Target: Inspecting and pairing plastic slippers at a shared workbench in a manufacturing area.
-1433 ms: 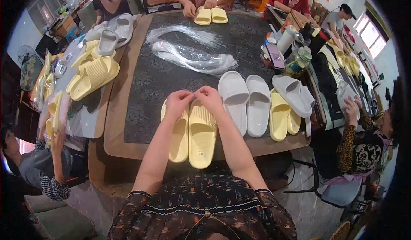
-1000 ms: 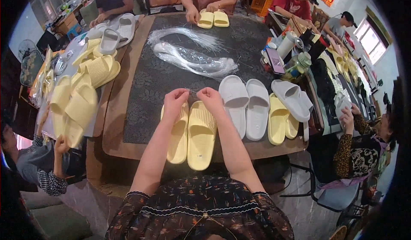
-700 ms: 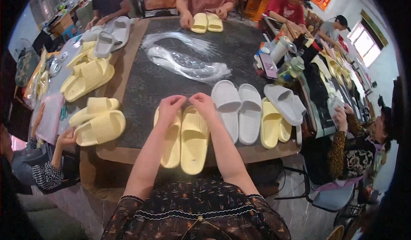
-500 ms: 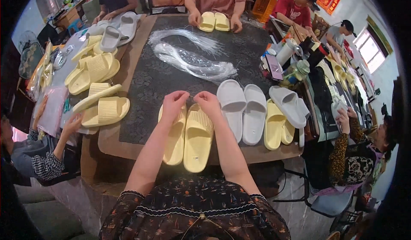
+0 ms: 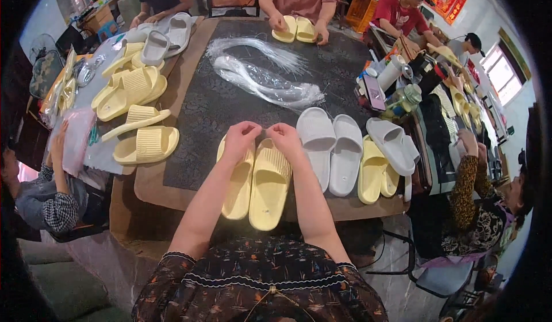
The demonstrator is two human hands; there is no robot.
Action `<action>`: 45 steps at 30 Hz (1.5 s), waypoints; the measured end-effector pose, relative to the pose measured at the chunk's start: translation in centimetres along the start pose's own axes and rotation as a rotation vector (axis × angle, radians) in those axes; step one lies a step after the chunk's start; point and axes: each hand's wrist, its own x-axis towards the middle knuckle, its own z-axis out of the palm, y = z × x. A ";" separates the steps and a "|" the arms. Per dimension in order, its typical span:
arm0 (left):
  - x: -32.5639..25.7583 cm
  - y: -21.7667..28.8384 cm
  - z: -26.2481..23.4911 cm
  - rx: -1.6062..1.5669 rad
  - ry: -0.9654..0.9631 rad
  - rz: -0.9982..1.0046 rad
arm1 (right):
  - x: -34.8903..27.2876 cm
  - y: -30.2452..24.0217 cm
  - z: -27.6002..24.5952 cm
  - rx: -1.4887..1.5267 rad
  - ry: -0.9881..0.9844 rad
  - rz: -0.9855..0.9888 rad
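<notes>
Left hand and right hand rest curled on the yellow slipper pair, fingertips pinching at the toe ends; grey slippers just right of the fingers.

The pair of slippers under the left hand and right hand is pale yellow, ribbed across the straps. Beside them lies a pale grey pair, then a grey slipper on top of a yellow pair. The table has a black, crackle-patterned top with a brown border. The bundle of plastic strands is clear to whitish, as far as can be told. The person's sleeves are dark with a small, reddish floral print. The heap of slippers at the left is yellow, with grey ones further back.
</notes>
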 end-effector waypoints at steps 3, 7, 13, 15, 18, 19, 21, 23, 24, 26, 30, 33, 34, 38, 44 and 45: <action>0.1 -0.1 0.2 -0.095 0.060 -0.008 | -0.2 0.0 -0.5 -0.035 0.029 -0.051; 0.0 0.0 0.0 0.140 0.001 -0.029 | -0.2 -0.6 0.2 -0.013 -0.039 -0.043; 0.4 -0.5 -0.6 -0.120 0.069 -0.026 | 0.0 -0.6 0.1 -0.022 0.045 -0.015; -0.3 0.0 -0.2 0.041 0.006 -0.001 | -0.6 -0.4 0.3 -0.069 -0.021 -0.070; -0.3 0.4 0.2 0.054 -0.010 -0.015 | -0.2 0.2 0.0 -0.090 -0.001 -0.053; -0.3 0.4 0.2 0.029 0.011 -0.002 | -0.2 0.6 -0.1 -0.085 0.050 -0.016; -0.2 0.7 0.1 -0.048 0.067 0.007 | -0.3 -0.1 0.0 -0.053 0.062 -0.025; -0.4 1.0 -0.2 -0.120 0.085 -0.052 | -0.8 -1.0 -0.1 -0.163 0.046 -0.041; -0.4 0.6 -0.3 -0.027 0.049 0.001 | -0.6 -0.6 0.0 -0.166 0.022 -0.073; -0.3 0.3 -0.1 0.049 0.041 0.005 | -0.9 -1.2 0.1 -0.227 0.040 -0.084; 0.8 -1.2 -0.2 0.004 0.079 0.016 | -1.2 -1.6 0.5 -0.404 0.120 -0.189; 0.8 -1.4 0.4 -0.001 0.110 0.062 | -3.0 -3.2 0.3 -0.589 0.194 -0.406; 0.7 -0.9 0.4 0.041 0.129 0.038 | -3.9 -4.0 -0.1 -0.636 0.221 -0.486; 0.0 -0.3 -0.4 -0.260 0.168 0.035 | -9.2 -7.7 0.2 -0.570 0.193 -0.492; 0.5 -0.1 -1.6 -0.396 0.193 -0.090 | -15.0 -7.0 2.4 -0.772 -0.079 -0.248; 0.5 0.3 -1.5 -0.393 0.197 -0.096 | -14.9 -6.6 3.1 -0.834 -0.043 -0.262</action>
